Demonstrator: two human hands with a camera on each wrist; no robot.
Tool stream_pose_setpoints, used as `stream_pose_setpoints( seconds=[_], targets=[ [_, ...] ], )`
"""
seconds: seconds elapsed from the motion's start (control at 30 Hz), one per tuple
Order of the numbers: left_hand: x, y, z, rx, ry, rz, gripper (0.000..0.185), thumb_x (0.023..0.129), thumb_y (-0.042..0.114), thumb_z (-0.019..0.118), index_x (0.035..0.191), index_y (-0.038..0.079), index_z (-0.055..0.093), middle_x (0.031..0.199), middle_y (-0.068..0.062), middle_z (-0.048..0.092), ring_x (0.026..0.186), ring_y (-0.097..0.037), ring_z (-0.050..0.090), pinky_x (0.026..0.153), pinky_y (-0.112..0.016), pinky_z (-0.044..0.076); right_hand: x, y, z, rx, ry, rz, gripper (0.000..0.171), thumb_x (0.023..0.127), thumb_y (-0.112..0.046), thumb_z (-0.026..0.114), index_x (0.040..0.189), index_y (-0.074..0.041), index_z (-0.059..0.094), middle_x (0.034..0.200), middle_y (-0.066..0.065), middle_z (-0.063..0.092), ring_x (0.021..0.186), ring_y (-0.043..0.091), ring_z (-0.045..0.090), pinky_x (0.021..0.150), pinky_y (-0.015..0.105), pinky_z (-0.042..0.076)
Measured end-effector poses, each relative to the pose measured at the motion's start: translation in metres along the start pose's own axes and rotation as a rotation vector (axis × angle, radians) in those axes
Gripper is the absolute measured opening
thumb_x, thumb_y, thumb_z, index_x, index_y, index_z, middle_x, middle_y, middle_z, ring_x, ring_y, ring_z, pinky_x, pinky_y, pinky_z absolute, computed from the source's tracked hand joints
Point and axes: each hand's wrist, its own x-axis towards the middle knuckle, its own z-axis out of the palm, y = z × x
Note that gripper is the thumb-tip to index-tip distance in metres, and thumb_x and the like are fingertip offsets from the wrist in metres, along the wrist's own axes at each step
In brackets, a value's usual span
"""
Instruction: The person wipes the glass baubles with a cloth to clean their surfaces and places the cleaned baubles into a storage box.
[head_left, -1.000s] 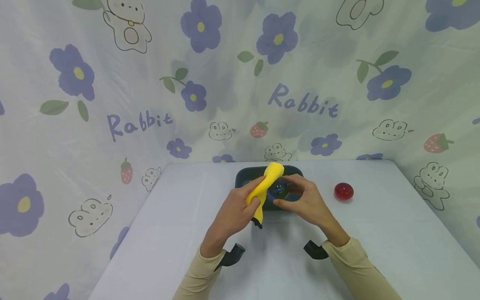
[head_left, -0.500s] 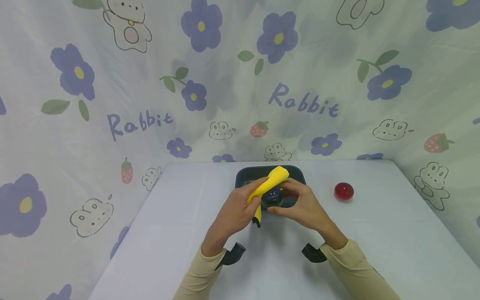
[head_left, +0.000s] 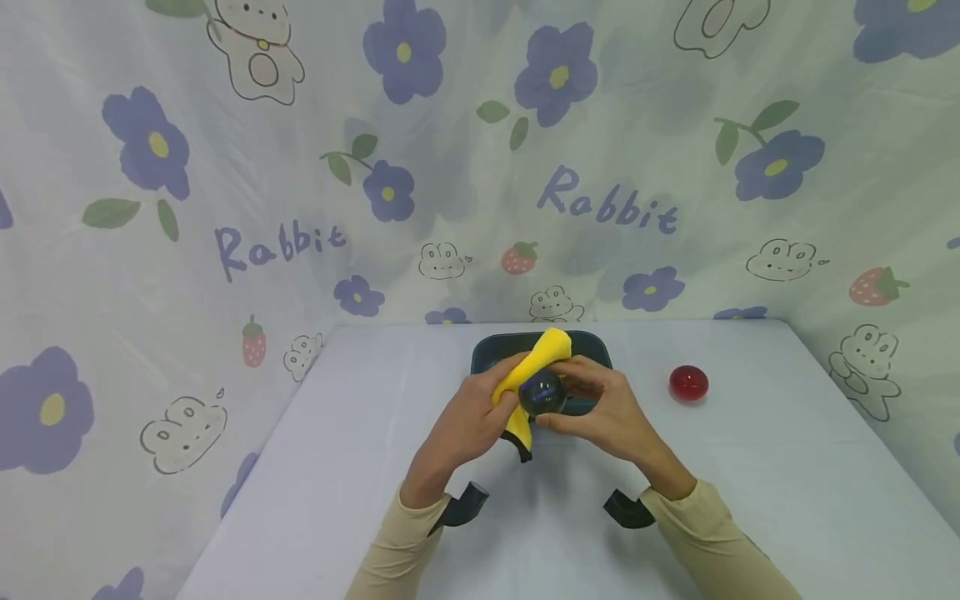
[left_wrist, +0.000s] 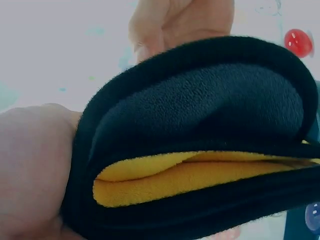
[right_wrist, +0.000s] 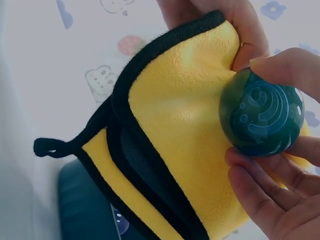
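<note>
I take the dark rectangular plastic tray (head_left: pixel 592 343) as my reference. It sits on the pale lilac tabletop (head_left: pixel 360 467) at the far middle, largely hidden behind the hands. The right wrist view shows one small blue bead (right_wrist: pixel 121 223) lying inside it; I cannot tell what else it contains.

Directly in front of the tray and raised above the table, my right hand (head_left: pixel 611 412) holds a dark green translucent glass ball (head_left: pixel 542 392), with pale swirl markings visible in the right wrist view. Thumb and fingers are curled round it, pinching it from opposite sides.

My left hand (head_left: pixel 465 421), at the tray's front left, grips a folded yellow fleece cloth with black edging (head_left: pixel 536 360). The fingers are closed round the cloth's lower part. The cloth lies against the ball's left side and touches it.

The cloth's long axis runs diagonally: its rounded folded end points up and away over the tray, and its black-edged corner points down towards me, below the left hand.

A red glossy dome-shaped object (head_left: pixel 688 382) rests on the table, well to the right of the tray.
</note>
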Motion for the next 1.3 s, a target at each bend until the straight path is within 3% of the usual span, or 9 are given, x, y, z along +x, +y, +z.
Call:
stream_pose_setpoints(
  seconds=[0.27,0.6,0.83,1.0,1.23,1.3],
  targets=[
    [0.0014,-0.0026,-0.0001,-0.054,-0.021,-0.005,0.053,0.098,0.011,0.046,0.152,0.009,0.048,0.102,-0.007,0.065,0.079,-0.013,0.060,0.071,-0.023,0.054,0.0015,0.0006,-0.0003,0.104,0.047,-0.040,0.055,0.077,-0.004,0.086,0.130,-0.010,0.069,0.122,0.010,0.070,0.103,0.014,0.070,0.093,0.024,0.058],
    [0.0021,-0.0020,0.0007,-0.097,-0.035,-0.032,0.055,0.098,0.013,0.046,0.153,0.010,0.047,0.098,-0.005,0.063,0.074,-0.013,0.060,0.067,-0.024,0.053,0.0025,0.0006,-0.0011,0.098,0.142,-0.072,0.059,0.076,0.002,0.086,0.131,-0.007,0.067,0.127,0.014,0.067,0.105,0.012,0.071,0.095,0.022,0.057],
    [0.0026,-0.0024,0.0025,-0.077,-0.028,-0.040,0.056,0.097,0.013,0.046,0.153,0.010,0.047,0.098,-0.005,0.064,0.074,-0.012,0.059,0.067,-0.023,0.052,0.0055,0.0021,-0.0029,0.121,0.151,-0.041,0.065,0.075,0.002,0.086,0.134,-0.009,0.064,0.133,0.011,0.063,0.112,0.013,0.070,0.100,0.022,0.054],
    [0.0027,-0.0022,0.0027,-0.061,-0.023,-0.031,0.053,0.097,0.012,0.046,0.151,0.010,0.050,0.097,-0.005,0.064,0.074,-0.012,0.060,0.066,-0.024,0.053,0.0062,0.0035,-0.0028,0.093,0.166,0.002,0.063,0.076,-0.002,0.087,0.133,-0.011,0.063,0.132,0.008,0.065,0.115,0.015,0.070,0.100,0.026,0.055],
    [0.0006,0.0010,0.0033,-0.043,-0.017,-0.047,0.054,0.097,0.012,0.048,0.151,0.011,0.051,0.098,-0.005,0.067,0.073,-0.012,0.061,0.067,-0.023,0.054,0.0066,0.0051,-0.0049,-0.001,0.203,0.036,0.062,0.079,-0.009,0.087,0.135,-0.012,0.063,0.132,0.010,0.068,0.116,0.028,0.071,0.104,0.044,0.055],
    [-0.0003,0.0026,0.0032,-0.037,-0.011,-0.044,0.054,0.097,0.012,0.048,0.151,0.009,0.051,0.101,-0.006,0.068,0.074,-0.012,0.061,0.067,-0.023,0.054,0.0070,0.0057,-0.0055,-0.031,0.206,0.047,0.062,0.079,-0.011,0.087,0.136,-0.013,0.064,0.132,0.008,0.068,0.117,0.028,0.070,0.105,0.044,0.055]
  ],
)
